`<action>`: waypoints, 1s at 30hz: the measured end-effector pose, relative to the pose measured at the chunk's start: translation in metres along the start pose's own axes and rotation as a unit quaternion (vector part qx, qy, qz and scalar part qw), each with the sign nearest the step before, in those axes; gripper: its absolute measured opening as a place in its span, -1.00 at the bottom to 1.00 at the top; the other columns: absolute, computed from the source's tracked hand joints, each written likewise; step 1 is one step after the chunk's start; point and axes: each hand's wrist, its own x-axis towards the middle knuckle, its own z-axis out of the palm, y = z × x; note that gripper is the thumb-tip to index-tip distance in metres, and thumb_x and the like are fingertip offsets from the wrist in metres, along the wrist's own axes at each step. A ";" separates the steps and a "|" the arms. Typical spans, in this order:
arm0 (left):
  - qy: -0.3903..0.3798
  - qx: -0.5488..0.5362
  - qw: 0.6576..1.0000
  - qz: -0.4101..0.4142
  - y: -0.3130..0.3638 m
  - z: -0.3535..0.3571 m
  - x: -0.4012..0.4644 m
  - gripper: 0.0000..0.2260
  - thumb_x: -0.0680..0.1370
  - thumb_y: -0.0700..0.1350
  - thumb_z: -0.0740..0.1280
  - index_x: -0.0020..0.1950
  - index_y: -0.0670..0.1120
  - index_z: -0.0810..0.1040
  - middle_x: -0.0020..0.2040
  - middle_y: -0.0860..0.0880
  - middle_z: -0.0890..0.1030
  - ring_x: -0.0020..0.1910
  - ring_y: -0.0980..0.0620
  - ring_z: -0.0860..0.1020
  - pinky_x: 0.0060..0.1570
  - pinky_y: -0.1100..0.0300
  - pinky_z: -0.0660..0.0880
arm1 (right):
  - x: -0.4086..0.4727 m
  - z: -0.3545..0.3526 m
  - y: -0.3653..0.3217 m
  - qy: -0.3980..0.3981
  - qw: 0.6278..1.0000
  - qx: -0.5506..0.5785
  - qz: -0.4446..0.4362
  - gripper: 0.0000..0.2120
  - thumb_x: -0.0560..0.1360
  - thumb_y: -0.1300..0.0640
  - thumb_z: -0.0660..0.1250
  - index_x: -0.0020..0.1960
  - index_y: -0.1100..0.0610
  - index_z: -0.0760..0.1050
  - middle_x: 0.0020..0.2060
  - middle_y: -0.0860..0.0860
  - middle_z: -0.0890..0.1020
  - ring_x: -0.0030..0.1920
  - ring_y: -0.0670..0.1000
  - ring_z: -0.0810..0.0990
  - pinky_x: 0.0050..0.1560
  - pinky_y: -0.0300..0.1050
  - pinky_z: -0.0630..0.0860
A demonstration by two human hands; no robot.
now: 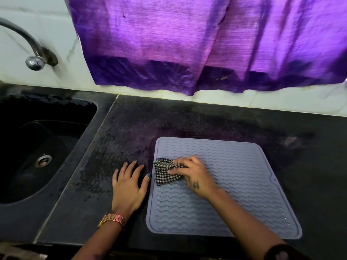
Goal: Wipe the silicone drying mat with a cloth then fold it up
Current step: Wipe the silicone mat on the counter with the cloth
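Observation:
A grey-blue silicone drying mat [244, 166] with wavy ridges lies flat on the dark counter. On its left part sits a bunched black-and-white checked cloth [165, 175]. My right hand [195, 175] lies on the cloth with fingers curled over it, holding it against the mat. My left hand [128, 182] rests flat on the counter just left of the mat, fingers spread, thumb touching the mat's left edge.
A black sink [37, 147] with a metal drain is sunk into the counter at the left, with a chrome tap [33, 53] on the wall above it. A purple curtain [206, 44] hangs behind the dark counter [131, 128], above the white tiled wall.

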 end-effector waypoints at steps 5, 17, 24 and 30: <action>0.001 -0.007 1.000 0.001 0.000 -0.001 0.000 -0.33 0.45 0.32 -0.17 0.38 0.07 0.42 0.46 0.02 0.32 0.49 0.00 0.14 0.47 0.00 -0.10 | 0.010 0.003 0.014 -0.057 0.998 0.032 0.003 -0.45 0.37 0.45 0.21 0.09 -0.11 0.61 0.22 -0.09 0.55 0.06 -0.05 0.38 0.07 -0.12 0.31; -0.003 0.010 1.000 0.002 -0.001 -0.001 0.000 -0.35 0.45 0.33 -0.11 0.37 0.08 0.42 0.45 0.03 0.33 0.49 -0.01 0.16 0.47 -0.02 -0.08 | 0.053 -0.007 0.022 -0.031 0.999 0.008 0.034 -0.49 0.39 0.43 0.21 0.11 -0.09 0.61 0.19 -0.08 0.58 0.11 0.05 0.48 0.17 -0.07 0.39; -0.004 0.022 1.000 -0.002 0.000 -0.001 0.000 -0.36 0.44 0.36 -0.08 0.36 0.10 0.42 0.45 0.04 0.33 0.48 0.01 0.17 0.47 -0.01 -0.07 | 0.078 0.015 0.014 -0.055 0.988 -0.089 0.113 -0.39 0.43 0.35 0.22 0.31 -0.23 0.40 0.29 -0.05 0.39 0.17 0.07 0.34 0.18 -0.04 0.33; 0.000 0.021 1.000 0.000 0.000 0.000 0.001 -0.38 0.44 0.35 -0.04 0.33 0.08 0.46 0.42 0.03 0.38 0.47 -0.01 0.22 0.46 -0.04 -0.02 | 0.084 0.029 0.013 -0.059 0.979 -0.162 0.111 -0.28 0.44 0.35 0.27 0.41 -0.26 0.21 0.37 0.07 0.29 0.26 0.16 0.27 0.22 0.10 0.31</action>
